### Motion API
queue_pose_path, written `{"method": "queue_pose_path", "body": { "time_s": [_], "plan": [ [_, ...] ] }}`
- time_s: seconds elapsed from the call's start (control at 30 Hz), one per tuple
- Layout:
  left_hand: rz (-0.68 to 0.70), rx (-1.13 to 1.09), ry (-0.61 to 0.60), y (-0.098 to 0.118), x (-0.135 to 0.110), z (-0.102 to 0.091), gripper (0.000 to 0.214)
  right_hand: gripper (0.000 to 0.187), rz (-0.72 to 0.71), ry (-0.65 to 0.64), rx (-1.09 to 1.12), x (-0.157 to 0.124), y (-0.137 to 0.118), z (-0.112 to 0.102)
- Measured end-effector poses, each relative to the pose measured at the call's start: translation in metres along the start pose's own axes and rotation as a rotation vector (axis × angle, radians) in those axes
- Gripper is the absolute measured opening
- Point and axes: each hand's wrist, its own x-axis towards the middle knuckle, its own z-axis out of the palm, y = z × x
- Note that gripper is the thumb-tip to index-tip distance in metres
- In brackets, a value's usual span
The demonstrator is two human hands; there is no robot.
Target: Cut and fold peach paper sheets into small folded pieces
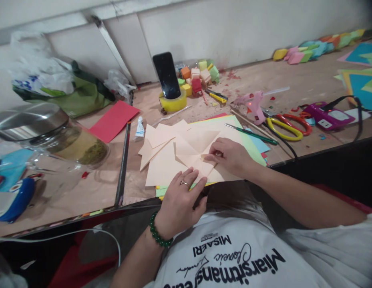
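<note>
A partly folded cream sheet of origami paper [190, 145] lies on a stack of larger cream sheets [160, 172], with creases and raised flaps near its middle. My right hand [230, 158] pinches a flap of it between thumb and fingertips. My left hand [186, 196], with a ring and a green bead bracelet, rests its outstretched fingers on the paper's near edge. Folded cream pieces with pointed corners [157, 138] lie to the left of the sheet. A green-handled pen-like tool [254, 135] lies on the stack's far right side.
A phone [167, 75] leans upright in a yellow tape roll [173, 102] behind the paper. To the right are a pink glue gun [252, 107], scissors [284, 128] and a purple device [328, 116] with a black cord. A glass jug [80, 146] stands left.
</note>
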Motion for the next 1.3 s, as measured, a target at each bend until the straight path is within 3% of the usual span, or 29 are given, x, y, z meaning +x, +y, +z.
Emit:
{"method": "queue_pose_path", "body": {
  "time_s": [0.37,0.53,0.7,0.8,0.9,1.1,1.3],
  "plan": [
    [0.012,-0.003,-0.030,0.003,0.006,-0.004,0.037,0.023,-0.018,0.002,-0.004,0.000,-0.001,-0.001],
    [0.010,0.003,-0.068,0.005,0.013,-0.009,0.032,0.013,-0.060,-0.006,-0.002,-0.001,-0.004,-0.005],
    [0.005,0.010,-0.084,0.006,0.015,-0.010,0.036,0.060,-0.057,-0.066,-0.112,-0.003,-0.014,-0.012],
    [-0.002,0.011,-0.082,0.006,0.014,-0.009,0.035,0.075,-0.041,-0.084,-0.144,-0.004,-0.013,-0.014],
    [-0.007,0.003,-0.085,0.006,0.013,-0.008,0.032,0.069,-0.068,-0.098,-0.088,-0.005,-0.008,-0.017],
    [-0.012,-0.005,-0.101,0.006,0.013,-0.008,0.033,0.025,-0.080,-0.109,0.042,-0.005,-0.002,-0.020],
    [-0.011,0.005,-0.109,0.006,0.013,-0.009,0.029,0.025,-0.030,-0.053,0.030,-0.003,0.000,-0.012]
  ]
}}
